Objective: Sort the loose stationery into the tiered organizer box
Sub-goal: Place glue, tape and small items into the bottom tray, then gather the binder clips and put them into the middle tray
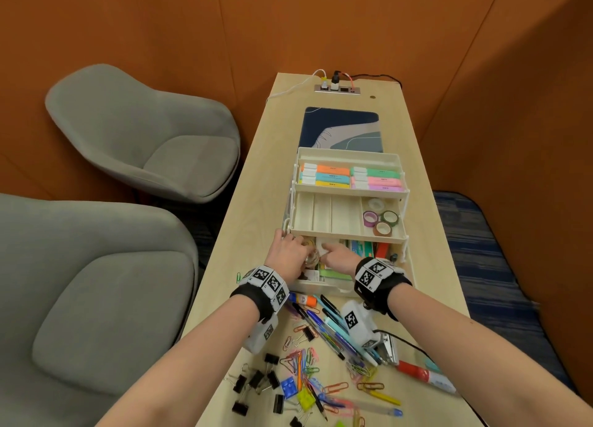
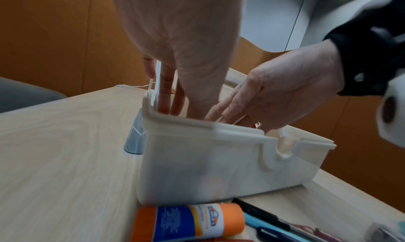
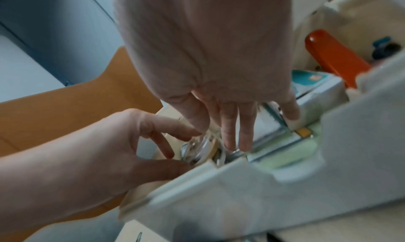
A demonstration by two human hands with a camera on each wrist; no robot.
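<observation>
The cream tiered organizer box (image 1: 349,198) stands open on the table. Its top tier holds highlighters (image 1: 349,177) and its middle tier holds washi tape rolls (image 1: 382,221). Both hands reach into the left part of the bottom tier. My left hand (image 1: 290,253) curls thumb and fingers round a clear tape roll (image 3: 197,148) there. My right hand (image 3: 236,138) points straight fingers down beside the roll, touching small boxes (image 3: 274,133). An orange stapler (image 3: 335,57) lies further right in that tier. The box wall (image 2: 197,159) hides both hands' fingertips in the left wrist view.
Loose items cover the near table: a glue stick (image 1: 303,299), pens (image 1: 337,330), black binder clips (image 1: 256,381), coloured paper clips (image 1: 305,359), a red marker (image 1: 423,375). A mouse pad (image 1: 341,128) lies behind the box. Grey chairs (image 1: 144,131) stand left.
</observation>
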